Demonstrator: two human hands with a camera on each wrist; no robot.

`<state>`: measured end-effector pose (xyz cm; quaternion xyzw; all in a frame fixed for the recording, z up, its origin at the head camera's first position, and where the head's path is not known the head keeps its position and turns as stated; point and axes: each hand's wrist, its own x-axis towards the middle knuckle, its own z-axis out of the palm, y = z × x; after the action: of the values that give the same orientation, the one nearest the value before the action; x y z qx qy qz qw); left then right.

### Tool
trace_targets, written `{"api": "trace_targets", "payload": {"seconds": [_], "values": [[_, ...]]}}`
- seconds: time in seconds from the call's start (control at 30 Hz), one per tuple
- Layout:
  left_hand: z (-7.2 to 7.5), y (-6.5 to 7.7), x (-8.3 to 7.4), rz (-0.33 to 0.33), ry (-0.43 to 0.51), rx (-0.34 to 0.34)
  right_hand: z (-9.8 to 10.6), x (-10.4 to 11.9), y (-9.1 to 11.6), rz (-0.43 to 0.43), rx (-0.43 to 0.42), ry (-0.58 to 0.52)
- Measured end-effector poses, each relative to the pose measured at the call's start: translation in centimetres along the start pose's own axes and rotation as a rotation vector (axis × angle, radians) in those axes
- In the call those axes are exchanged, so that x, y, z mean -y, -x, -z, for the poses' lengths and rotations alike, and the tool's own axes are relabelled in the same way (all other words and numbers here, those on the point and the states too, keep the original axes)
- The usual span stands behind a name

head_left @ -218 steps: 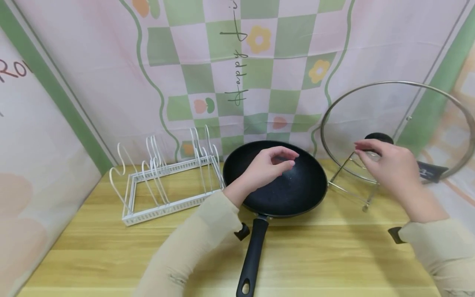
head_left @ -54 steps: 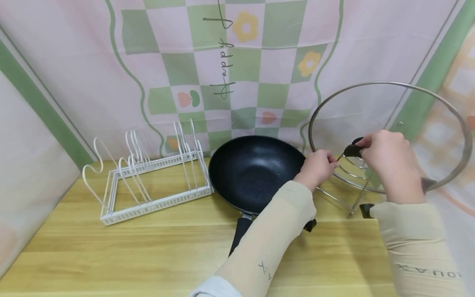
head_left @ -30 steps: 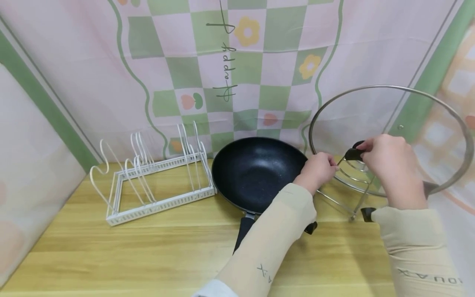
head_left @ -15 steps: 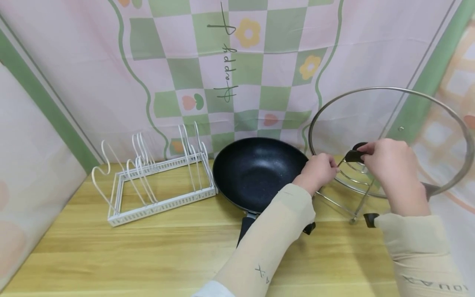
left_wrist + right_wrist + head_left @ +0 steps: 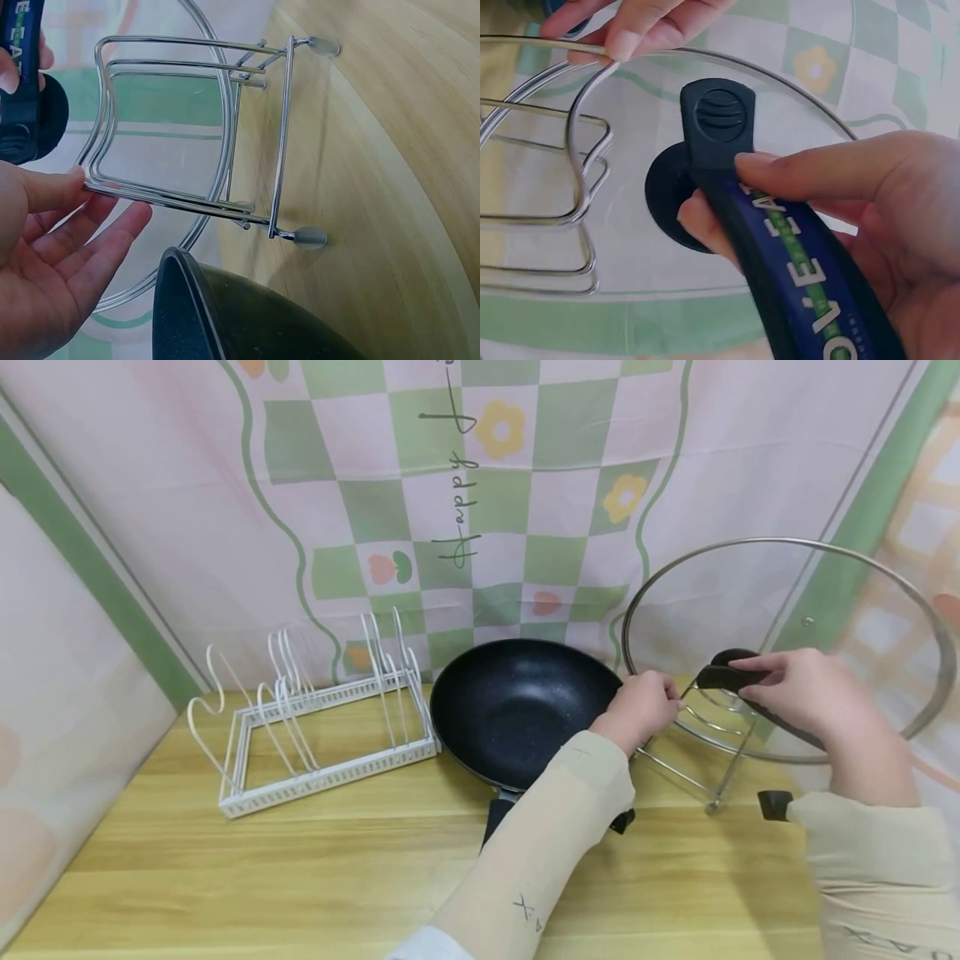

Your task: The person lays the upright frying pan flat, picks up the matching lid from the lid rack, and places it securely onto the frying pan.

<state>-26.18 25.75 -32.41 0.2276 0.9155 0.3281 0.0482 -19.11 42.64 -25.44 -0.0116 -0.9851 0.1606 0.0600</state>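
A clear glass pan lid (image 5: 825, 585) with a steel rim leans upright in a chrome wire stand (image 5: 733, 764) on the right of the table. My left hand (image 5: 642, 706) pinches the stand's upper bar between thumb and fingertips, as the left wrist view shows closely. My right hand (image 5: 813, 693) grips the lid's long black handle (image 5: 795, 277), which carries a blue and green label with white letters. Its thumb lies on the near side, with fingers behind. Behind the left forearm sits a black wok (image 5: 517, 710), its handle (image 5: 497, 822) partly covered by the sleeve.
A white rack (image 5: 337, 777) with upright wire dividers stands left of the wok, close to its rim. Patterned cloth (image 5: 495, 510) hangs right behind everything, and the wooden table (image 5: 300, 885) runs along the front.
Since the earliest frame, both hands, then holding nothing, have taken hold of the stand and the lid's handle. In the last half second my right hand shifted rightward, uncovering more handle; the left stayed.
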Motion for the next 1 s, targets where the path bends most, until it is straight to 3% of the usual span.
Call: {"api": "trace_targets", "payload": {"seconds": [0.23, 0.7, 1.0], "values": [[0.2, 0.2, 0.0, -0.003, 0.033, 0.019, 0.2, 0.4, 0.1, -0.017, 0.046, 0.006], [0.6, 0.3, 0.4, -0.015, 0.037, 0.063, 0.0, 1.2, 0.4, -0.017, 0.032, 0.01], [0.8, 0.3, 0.8, -0.064, 0.039, 0.087, -0.1, 1.7, 0.8, -0.034, 0.004, 0.035]]}}
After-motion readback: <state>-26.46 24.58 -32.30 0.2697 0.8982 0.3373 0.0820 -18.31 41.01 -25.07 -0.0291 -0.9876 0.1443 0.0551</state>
